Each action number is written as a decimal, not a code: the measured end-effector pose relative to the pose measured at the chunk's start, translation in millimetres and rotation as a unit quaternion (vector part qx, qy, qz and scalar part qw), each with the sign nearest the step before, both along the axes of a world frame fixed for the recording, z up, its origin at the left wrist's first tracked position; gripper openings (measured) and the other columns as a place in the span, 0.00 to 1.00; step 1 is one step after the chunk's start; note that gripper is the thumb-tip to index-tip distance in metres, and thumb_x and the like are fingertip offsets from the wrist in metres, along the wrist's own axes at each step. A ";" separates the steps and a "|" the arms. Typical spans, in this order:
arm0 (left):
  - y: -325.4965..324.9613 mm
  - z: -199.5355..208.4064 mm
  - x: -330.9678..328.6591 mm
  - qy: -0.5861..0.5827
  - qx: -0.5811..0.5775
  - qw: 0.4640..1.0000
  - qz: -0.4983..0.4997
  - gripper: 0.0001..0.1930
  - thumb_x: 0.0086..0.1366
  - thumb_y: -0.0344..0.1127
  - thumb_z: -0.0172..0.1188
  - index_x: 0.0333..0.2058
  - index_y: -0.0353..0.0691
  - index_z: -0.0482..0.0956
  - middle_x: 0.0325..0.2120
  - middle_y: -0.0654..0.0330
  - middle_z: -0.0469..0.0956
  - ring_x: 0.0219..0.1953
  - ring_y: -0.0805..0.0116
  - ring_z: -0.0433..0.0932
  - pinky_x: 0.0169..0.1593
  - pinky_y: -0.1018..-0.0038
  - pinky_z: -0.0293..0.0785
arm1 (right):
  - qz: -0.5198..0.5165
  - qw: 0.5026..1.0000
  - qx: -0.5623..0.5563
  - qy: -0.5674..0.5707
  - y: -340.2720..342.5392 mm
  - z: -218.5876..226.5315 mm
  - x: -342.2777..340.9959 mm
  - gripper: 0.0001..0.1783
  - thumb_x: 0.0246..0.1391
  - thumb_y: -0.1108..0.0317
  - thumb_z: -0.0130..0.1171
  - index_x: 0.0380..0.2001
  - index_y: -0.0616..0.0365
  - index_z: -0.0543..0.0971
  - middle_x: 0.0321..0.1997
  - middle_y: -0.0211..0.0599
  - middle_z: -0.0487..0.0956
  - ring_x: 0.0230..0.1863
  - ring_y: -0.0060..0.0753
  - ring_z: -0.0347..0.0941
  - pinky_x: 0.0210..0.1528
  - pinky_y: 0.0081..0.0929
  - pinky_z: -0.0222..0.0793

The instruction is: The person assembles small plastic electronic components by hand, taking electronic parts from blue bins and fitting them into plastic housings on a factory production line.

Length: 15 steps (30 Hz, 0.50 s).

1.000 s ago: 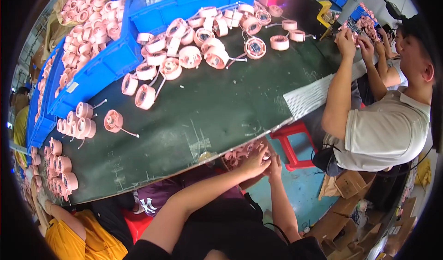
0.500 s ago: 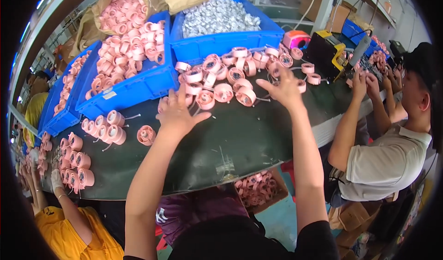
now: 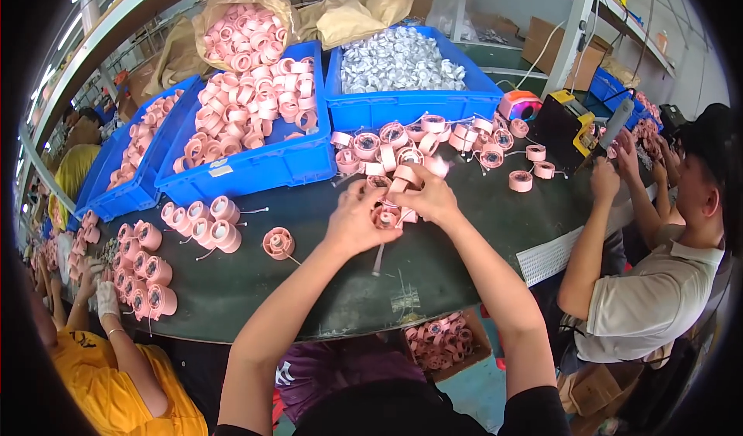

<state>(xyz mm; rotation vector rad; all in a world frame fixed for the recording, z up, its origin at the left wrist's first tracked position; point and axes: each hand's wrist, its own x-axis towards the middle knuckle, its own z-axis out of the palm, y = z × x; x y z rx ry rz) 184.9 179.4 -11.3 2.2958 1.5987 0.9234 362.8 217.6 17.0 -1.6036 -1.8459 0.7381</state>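
In the middle of the dark green bench my hands have come close together over a cluster of pink ring-shaped housings with dark cores and thin wires. My left hand (image 3: 360, 221) curls around a pink housing (image 3: 385, 217), whose cable dangles toward me. Just right of it, my right hand (image 3: 430, 197) has its fingers closed on another pink housing (image 3: 405, 176). Beyond them lies a loose heap of similar housings (image 3: 392, 135), against the blue bins. A single housing (image 3: 279, 243) rests apart, left of my left hand.
Blue bins hold pink rings (image 3: 267, 103) and silvery parts (image 3: 402, 63). Housings stand in groups (image 3: 203, 223) on the left. A yellow-and-black device (image 3: 569, 122) is at right. Co-workers flank me, one in a beige shirt (image 3: 646, 304), another in yellow (image 3: 116, 393). A carton (image 3: 449, 343) sits below the bench.
Both hands, spread wide apart over the heap before, have drawn inward and nearer to me, closing on housings. Several housings came along from the heap. The view has also shifted.
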 end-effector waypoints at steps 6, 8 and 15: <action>4.5 -1.5 -3.2 -0.135 -0.056 0.988 -0.059 0.46 0.35 0.51 0.71 0.52 0.33 0.61 0.57 0.39 0.52 0.58 0.44 0.61 0.56 0.64 0.64 | 0.129 0.858 -0.290 0.405 -1.8 6.1 5.2 0.31 0.46 0.54 0.59 0.53 0.54 0.69 0.44 0.33 0.74 0.42 0.27 0.72 0.40 0.24 0.72; 6.6 -7.7 4.1 -0.215 -0.041 0.975 -0.030 0.47 0.37 0.48 0.71 0.54 0.34 0.59 0.58 0.39 0.51 0.58 0.46 0.61 0.57 0.64 0.63 | 0.112 0.833 -0.260 0.475 -6.8 -1.8 -7.4 0.30 0.49 0.53 0.56 0.55 0.52 0.67 0.44 0.33 0.73 0.42 0.27 0.72 0.39 0.24 0.72; -11.6 -7.8 7.8 -0.237 -0.001 0.969 -0.071 0.46 0.38 0.42 0.71 0.58 0.43 0.59 0.58 0.43 0.51 0.59 0.46 0.58 0.58 0.63 0.63 | 0.132 0.808 -0.251 0.517 -30.6 3.7 -4.8 0.29 0.52 0.55 0.53 0.57 0.53 0.65 0.49 0.33 0.71 0.47 0.27 0.70 0.45 0.26 0.70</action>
